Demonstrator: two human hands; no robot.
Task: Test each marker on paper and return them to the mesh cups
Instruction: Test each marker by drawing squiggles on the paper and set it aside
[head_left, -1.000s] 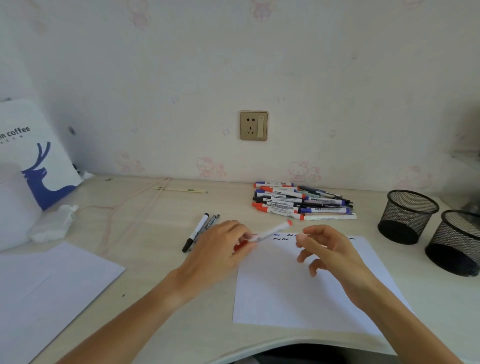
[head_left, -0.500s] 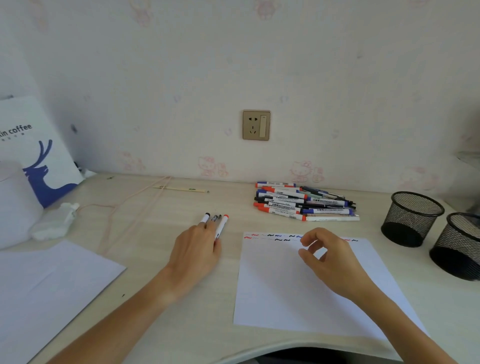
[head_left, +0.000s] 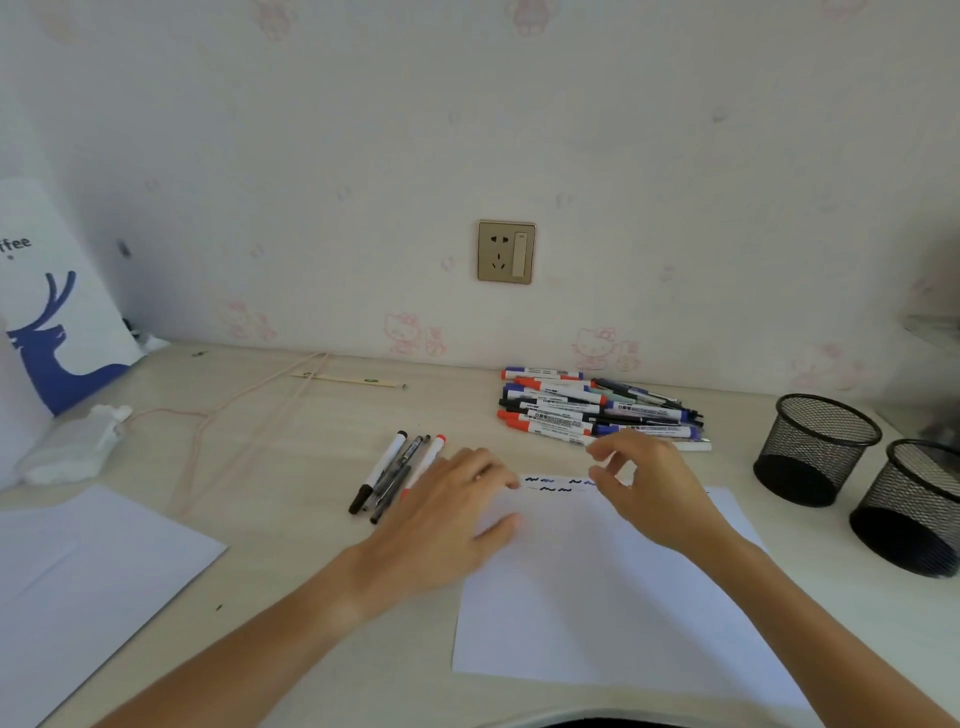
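Between markers right now: left hand (head_left: 447, 525) flat and spread on the paper (head_left: 597, 597) mid-frame, right hand (head_left: 649, 488) loosely curled, empty, reaching for the marker pile (head_left: 597, 410) above. Probably next: pinch one, uncap, scribble. Mesh cups (head_left: 815, 447) far right

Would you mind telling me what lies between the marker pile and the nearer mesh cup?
Only bare desk, as the head view shows: the marker pile ends short of the nearer mesh cup.
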